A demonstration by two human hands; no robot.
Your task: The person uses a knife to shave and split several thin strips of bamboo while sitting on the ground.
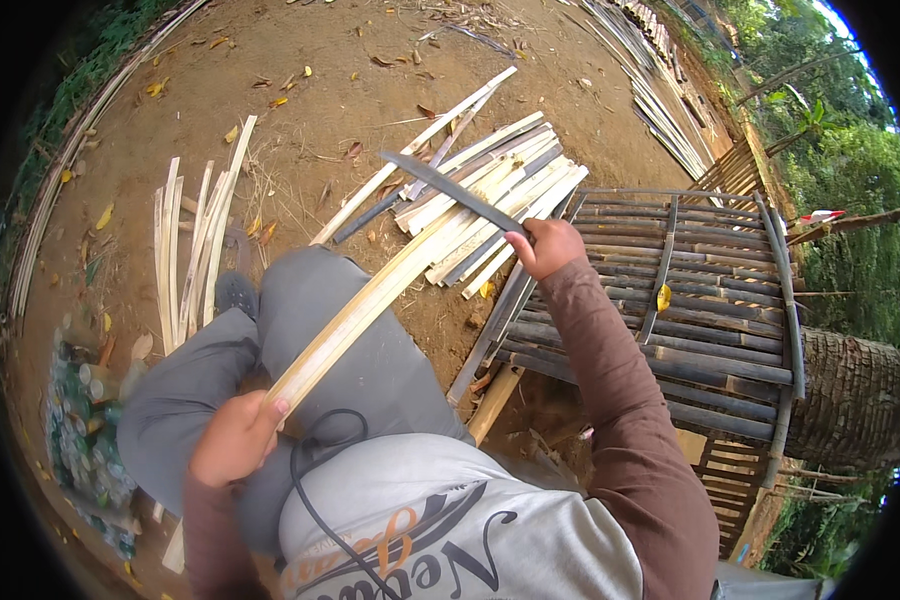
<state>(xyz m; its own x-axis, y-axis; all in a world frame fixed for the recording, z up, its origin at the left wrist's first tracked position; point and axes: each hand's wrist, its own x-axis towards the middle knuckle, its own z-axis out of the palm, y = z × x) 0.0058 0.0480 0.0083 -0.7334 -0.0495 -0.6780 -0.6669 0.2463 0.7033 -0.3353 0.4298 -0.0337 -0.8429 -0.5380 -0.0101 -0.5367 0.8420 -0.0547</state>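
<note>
My left hand [238, 437] is closed round the near end of a long pale bamboo strip [355, 310]. The strip slants across my grey-trousered thigh, and its far end overlaps a pile of split strips. In my right hand [550, 247] is a long dark machete [450, 192], its fingers wrapped round the handle, which they hide. The blade points to the far left above the strip and the pile; whether it touches the strip I cannot tell. Beyond lie the pale and dark split bamboo strips [538, 165], stacked on the ground.
A slatted bamboo bench [710, 352] stands at the right, beside a thick tree trunk [855, 400]. More strips [205, 235] lie at the left. Plastic bottles [85, 440] are heaped at the lower left. Longer strips [670, 130] lie at the far right. Dry leaves dot the dirt ground [320, 70].
</note>
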